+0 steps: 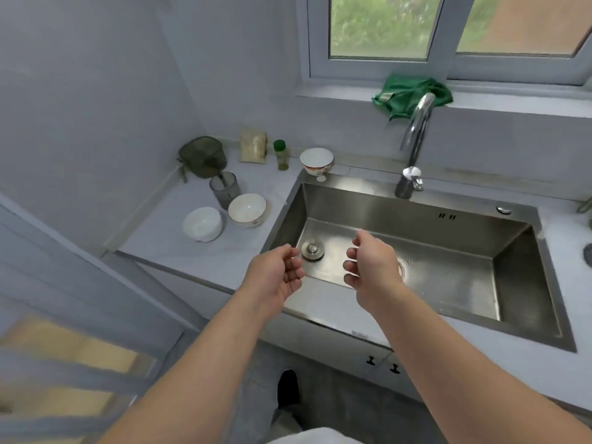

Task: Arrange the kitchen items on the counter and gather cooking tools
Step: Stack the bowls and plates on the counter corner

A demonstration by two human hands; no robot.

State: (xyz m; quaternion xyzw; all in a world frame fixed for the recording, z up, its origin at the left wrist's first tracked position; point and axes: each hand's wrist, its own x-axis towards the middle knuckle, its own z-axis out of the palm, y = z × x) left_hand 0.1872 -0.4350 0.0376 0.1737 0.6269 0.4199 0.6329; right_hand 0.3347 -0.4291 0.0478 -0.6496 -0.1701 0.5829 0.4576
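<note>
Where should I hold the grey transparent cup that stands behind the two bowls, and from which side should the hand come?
Take the grey cup around its upper wall, coming from above and from the sink side. It stands upright and a dark utensil sticks out of its mouth, so a grip over the rim is poor. The two bowls probably block a low approach from the front.

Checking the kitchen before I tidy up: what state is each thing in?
Left hand: empty, fingers curled.
Right hand: empty, fingers curled.
Tap: off.
Sink: no dishes; loose plug inside.
Three bowls: upright.
Bottle: capped, upright.
Cloth: crumpled on sill.
</note>
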